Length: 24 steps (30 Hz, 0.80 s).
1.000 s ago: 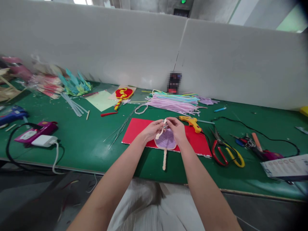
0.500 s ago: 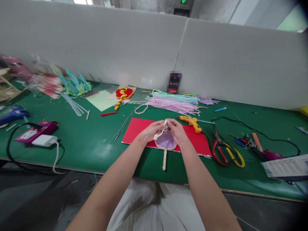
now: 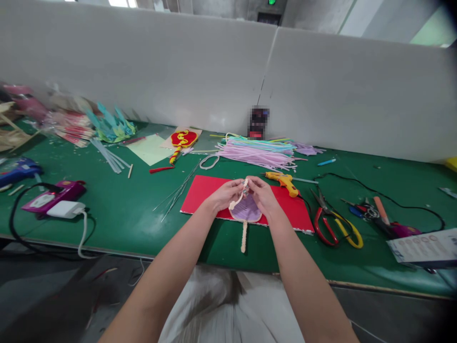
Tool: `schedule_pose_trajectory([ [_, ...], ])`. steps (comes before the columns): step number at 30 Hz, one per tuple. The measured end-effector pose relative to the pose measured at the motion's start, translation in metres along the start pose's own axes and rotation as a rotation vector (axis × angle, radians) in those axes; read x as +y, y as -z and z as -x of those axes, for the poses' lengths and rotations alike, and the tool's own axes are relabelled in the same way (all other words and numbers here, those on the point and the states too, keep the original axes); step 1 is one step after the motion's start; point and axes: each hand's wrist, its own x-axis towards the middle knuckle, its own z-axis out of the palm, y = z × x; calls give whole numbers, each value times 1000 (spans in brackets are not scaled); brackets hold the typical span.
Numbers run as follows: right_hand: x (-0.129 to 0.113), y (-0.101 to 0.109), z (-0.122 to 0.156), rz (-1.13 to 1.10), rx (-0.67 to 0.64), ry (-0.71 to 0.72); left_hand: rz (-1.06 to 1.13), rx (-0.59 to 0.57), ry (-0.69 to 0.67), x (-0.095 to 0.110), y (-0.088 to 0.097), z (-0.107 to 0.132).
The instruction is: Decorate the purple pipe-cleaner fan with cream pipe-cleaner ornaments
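Left hand and right hand pinch a curved cream strip over the purple fan, which lies across the red board's near edge. Small, close-set pinches should bend the strip most evenly; a light touch would spare the fan.

On the bench, the fan lies partly over the board. Behind this board is the pipe-cleaner bundle; to its right, the scissors; to its left, the power strip.
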Motion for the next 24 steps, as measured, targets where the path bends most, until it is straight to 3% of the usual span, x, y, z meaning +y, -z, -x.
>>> schedule_pose_trajectory([
  [7, 0, -5, 1, 3, -3, 27, -37, 55, -90, 5, -7, 0],
  [13, 6, -2, -2, 214, 125, 134, -620, 361, -412, 9, -10, -3],
  [17, 10, 3, -5, 229, 195, 143, -814, 364, -460, 7, -11, -4],
  [24, 9, 6, -7, 226, 232, 151, -826, 373, -461, 9, -8, -4],
])
